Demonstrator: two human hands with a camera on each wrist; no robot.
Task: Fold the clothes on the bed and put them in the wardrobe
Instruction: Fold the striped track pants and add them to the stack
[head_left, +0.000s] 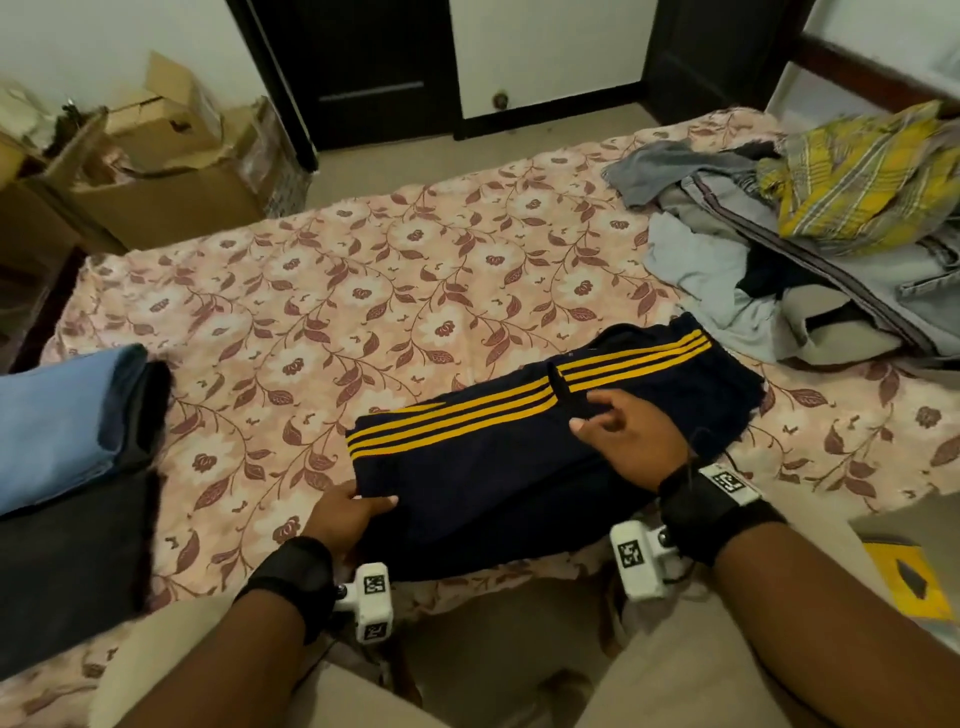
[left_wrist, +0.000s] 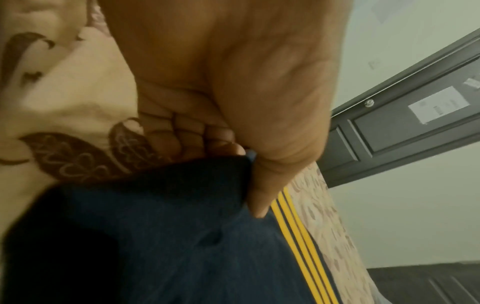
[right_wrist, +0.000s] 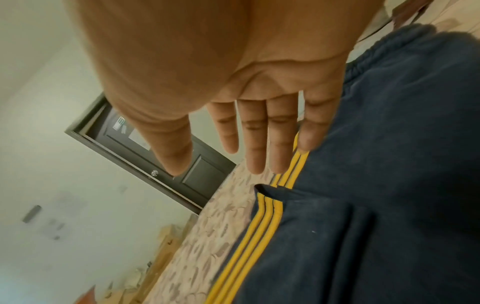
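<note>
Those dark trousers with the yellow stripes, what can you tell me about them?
The navy trousers look like soft, knitted track pants with three yellow stripes down the side and a gathered elastic waistband. They lie folded flat on the floral bedsheet. The left hand pinches their near left corner, and the right hand lies with straight fingers on top.

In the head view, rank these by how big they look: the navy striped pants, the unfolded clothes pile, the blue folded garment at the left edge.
1. Unfolded clothes pile, cut off by the right edge.
2. Navy striped pants, partly covered by the right hand.
3. Blue folded garment, cut off at the left edge.
The top two look close; the nearer pants may only seem as large.
</note>
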